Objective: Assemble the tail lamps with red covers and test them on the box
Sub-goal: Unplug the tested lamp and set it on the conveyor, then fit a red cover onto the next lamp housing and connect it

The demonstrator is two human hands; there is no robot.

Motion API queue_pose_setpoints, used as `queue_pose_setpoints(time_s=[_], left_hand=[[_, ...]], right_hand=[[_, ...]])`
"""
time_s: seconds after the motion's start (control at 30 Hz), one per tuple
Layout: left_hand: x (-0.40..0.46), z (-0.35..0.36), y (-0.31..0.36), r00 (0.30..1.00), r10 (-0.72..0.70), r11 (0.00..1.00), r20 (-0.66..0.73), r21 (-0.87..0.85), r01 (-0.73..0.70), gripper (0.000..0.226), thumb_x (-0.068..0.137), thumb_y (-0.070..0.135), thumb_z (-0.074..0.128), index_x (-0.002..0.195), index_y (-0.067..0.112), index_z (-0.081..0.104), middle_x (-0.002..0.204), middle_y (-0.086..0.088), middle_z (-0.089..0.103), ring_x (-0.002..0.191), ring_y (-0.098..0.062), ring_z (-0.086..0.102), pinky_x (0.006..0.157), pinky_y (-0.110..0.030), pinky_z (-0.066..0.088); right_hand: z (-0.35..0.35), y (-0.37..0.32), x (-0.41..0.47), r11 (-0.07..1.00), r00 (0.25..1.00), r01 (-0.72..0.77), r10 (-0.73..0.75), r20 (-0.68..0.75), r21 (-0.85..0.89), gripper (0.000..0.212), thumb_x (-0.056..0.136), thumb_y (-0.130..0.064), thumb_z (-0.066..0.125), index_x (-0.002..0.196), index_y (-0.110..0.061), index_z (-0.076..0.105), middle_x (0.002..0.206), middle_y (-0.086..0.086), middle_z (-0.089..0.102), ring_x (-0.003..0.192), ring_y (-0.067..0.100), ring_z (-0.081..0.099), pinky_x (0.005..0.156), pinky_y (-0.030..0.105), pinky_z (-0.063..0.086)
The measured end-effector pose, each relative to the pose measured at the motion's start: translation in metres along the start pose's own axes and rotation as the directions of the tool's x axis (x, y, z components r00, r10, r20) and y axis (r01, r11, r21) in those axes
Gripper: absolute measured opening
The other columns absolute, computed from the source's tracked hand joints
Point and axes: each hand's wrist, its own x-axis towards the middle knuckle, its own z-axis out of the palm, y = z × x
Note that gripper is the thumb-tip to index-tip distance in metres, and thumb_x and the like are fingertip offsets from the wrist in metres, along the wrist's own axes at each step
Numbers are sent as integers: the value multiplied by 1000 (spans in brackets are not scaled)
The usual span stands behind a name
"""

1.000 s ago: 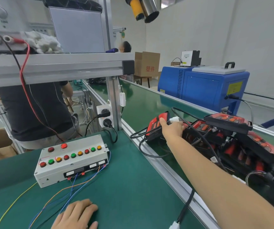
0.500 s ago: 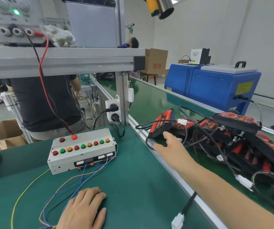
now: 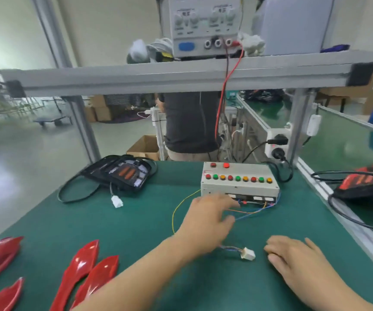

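Uncovered tail lamp (image 3: 122,173) lies far-left on counter (image 3: 136,225), long axis running left-right, black cable looping out to white plug (image 3: 116,201) on the mat. Test box (image 3: 239,182) centre-back. Left hand (image 3: 208,217) hovers between the two, just before box front, fingers relaxed, grasping nothing — the nearer hand to lamp, which lies up and left of it. Right hand (image 3: 293,257) flat on counter, released, just right of box lead's connector (image 3: 248,254). Red covers (image 3: 84,268) near-left, well apart from lamp; leftmost ones cut off by frame. Finished lamp (image 3: 369,182) on conveyor to the right, partly out of view. Motion blur; box labels unreadable.
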Motion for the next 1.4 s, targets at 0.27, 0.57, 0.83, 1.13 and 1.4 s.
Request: queue_pose_setpoints(time_s=[0.27,0.57,0.83,1.13,1.4], left_hand=[[38,-98,-114,907,-339,649,-250,635,418,62,78,16,59,137,27,42,147,-5,32,141,-26,15,113,-56,9],[7,-105,-203,946,-306,323,-105,923,207,61,74,14,68,129,16,42,129,-6,49,117,-27,46,94,-38,37],[8,-115,-196,995,58,223,77,971,-88,34,36,5,83,65,13,66,66,-6,60,59,-26,58,54,-30,44],[7,-106,-206,980,-84,218,180,963,-158,48,80,9,60,127,8,50,123,-11,52,111,-31,48,88,-40,39],[2,-129,-179,940,330,375,-84,926,-49,14,72,-6,63,84,1,64,79,-16,59,69,-32,57,52,-37,47]], right_hand=[[0,-7,2,1000,1000,-10,10,-2,25,33,102,-41,28,132,-53,37,146,-34,23,134,-10,28,118,35,12],[4,-5,2,999,999,-4,6,-42,47,29,99,-44,35,125,-55,40,140,-38,24,130,-8,33,117,35,12],[5,-5,-2,999,999,9,-6,-54,50,33,98,-43,38,129,-52,36,140,-38,21,133,-6,29,118,34,11],[7,-10,-4,997,997,15,-10,-72,71,30,98,-40,39,127,-49,36,138,-37,21,133,-6,28,118,34,10],[7,-10,-4,999,997,2,1,-82,37,26,99,-41,36,124,-46,37,137,-35,25,133,-3,30,116,32,12]])
